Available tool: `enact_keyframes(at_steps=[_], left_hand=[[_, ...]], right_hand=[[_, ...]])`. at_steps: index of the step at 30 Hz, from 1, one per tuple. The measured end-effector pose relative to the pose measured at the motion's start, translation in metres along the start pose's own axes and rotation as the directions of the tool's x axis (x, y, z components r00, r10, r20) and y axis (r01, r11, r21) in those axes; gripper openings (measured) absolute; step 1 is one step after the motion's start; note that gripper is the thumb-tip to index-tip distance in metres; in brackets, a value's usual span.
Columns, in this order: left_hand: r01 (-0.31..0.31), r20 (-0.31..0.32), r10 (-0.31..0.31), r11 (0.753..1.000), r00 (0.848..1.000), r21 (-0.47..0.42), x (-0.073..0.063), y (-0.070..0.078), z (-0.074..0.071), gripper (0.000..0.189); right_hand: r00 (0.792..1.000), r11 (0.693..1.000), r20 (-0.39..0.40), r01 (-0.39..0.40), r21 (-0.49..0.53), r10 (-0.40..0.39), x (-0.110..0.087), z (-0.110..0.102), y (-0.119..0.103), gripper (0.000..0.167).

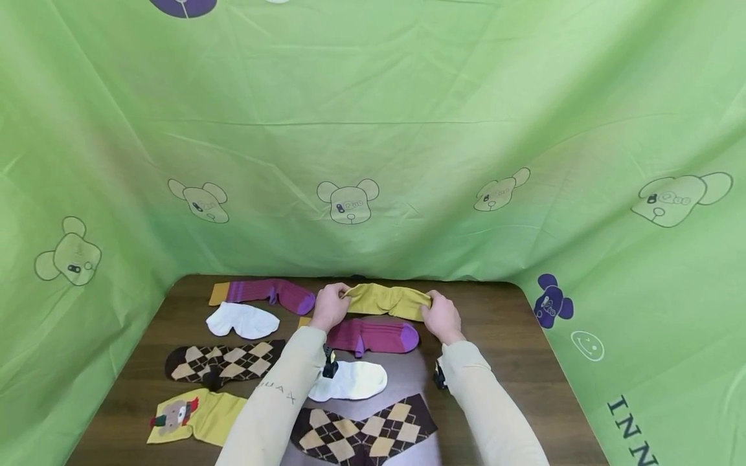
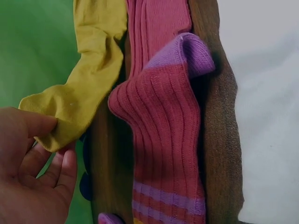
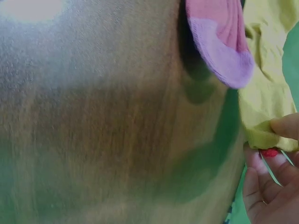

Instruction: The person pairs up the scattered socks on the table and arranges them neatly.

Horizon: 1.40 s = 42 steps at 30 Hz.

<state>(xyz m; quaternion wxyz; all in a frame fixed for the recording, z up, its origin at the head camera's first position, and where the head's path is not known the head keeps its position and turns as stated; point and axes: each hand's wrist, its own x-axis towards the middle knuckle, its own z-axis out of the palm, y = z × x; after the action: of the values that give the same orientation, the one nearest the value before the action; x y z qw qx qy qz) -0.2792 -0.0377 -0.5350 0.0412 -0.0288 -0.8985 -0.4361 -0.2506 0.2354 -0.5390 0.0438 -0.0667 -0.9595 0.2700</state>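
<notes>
A plain yellow sock (image 1: 387, 300) is stretched sideways between both hands at the back of the table. My left hand (image 1: 331, 306) pinches its toe end between thumb and fingers, as the left wrist view shows with the left hand (image 2: 35, 163) at the lower left. At the other end, the right hand (image 1: 441, 317) pinches the cuff; in the right wrist view a bit of red (image 3: 269, 152) peeks out under it. Just in front of this sock lies a magenta ribbed sock (image 1: 373, 334) with a purple toe and heel, partly hidden by the left forearm.
A second magenta sock (image 1: 268, 292), white socks (image 1: 243, 321) (image 1: 350, 380), argyle socks (image 1: 233, 362) (image 1: 364, 430) and a yellow sock with an animal face (image 1: 198, 414) lie on the brown wooden table (image 1: 513, 388). Green printed cloth (image 1: 373, 129) hangs around the back and sides.
</notes>
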Motion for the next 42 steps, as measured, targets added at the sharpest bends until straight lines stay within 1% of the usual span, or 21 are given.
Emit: enact_keyframes(at_steps=[10,15,23,24,26,31,34,36,39,42], left_hand=[[-0.024,0.029,0.024,0.999,0.999,-0.026,0.002,0.008,0.0,0.013],[-0.025,0.047,0.027,0.999,0.999,-0.034,0.003,0.012,0.001,0.013],[-0.055,0.053,0.059,0.997,0.997,-0.059,-0.002,0.019,0.0,0.013],[-0.06,0.054,0.063,0.996,0.997,-0.061,-0.002,0.02,0.001,0.013],[-0.048,0.064,0.052,0.997,0.997,-0.063,-0.003,0.02,0.001,0.013],[-0.029,0.078,0.033,0.998,0.996,-0.058,-0.003,0.021,0.003,0.013],[-0.057,0.064,0.059,0.998,0.996,-0.032,-0.004,0.021,0.003,0.014],[-0.071,0.052,0.072,0.997,0.996,-0.016,-0.004,0.021,0.004,0.016],[-0.082,0.031,0.082,0.997,0.996,-0.001,-0.005,0.021,0.004,0.017],[-0.074,0.012,0.074,0.997,0.997,-0.004,-0.005,0.022,0.005,0.018]], right_hand=[[1.0,0.999,-0.025,-0.012,0.031,0.013,0.002,-0.011,0.006,0.032],[0.999,0.999,-0.03,-0.015,0.036,0.016,0.003,-0.019,0.01,0.033],[0.998,0.998,-0.057,-0.03,0.048,0.033,0.002,-0.029,0.013,0.031],[0.997,0.998,-0.063,-0.032,0.051,0.035,0.001,-0.03,0.013,0.03],[0.996,0.998,-0.084,-0.028,0.055,0.032,0.0,-0.032,0.014,0.028],[0.984,0.997,-0.179,0.014,0.077,0.0,-0.002,-0.038,0.016,0.025],[0.974,0.996,-0.225,0.022,0.086,-0.002,-0.002,-0.042,0.019,0.025],[0.972,0.996,-0.236,0.016,0.084,0.004,-0.002,-0.045,0.021,0.024],[0.973,0.996,-0.227,-0.006,0.085,0.025,-0.001,-0.048,0.024,0.024],[0.977,0.994,-0.207,-0.023,0.105,0.044,-0.001,-0.051,0.025,0.024]])
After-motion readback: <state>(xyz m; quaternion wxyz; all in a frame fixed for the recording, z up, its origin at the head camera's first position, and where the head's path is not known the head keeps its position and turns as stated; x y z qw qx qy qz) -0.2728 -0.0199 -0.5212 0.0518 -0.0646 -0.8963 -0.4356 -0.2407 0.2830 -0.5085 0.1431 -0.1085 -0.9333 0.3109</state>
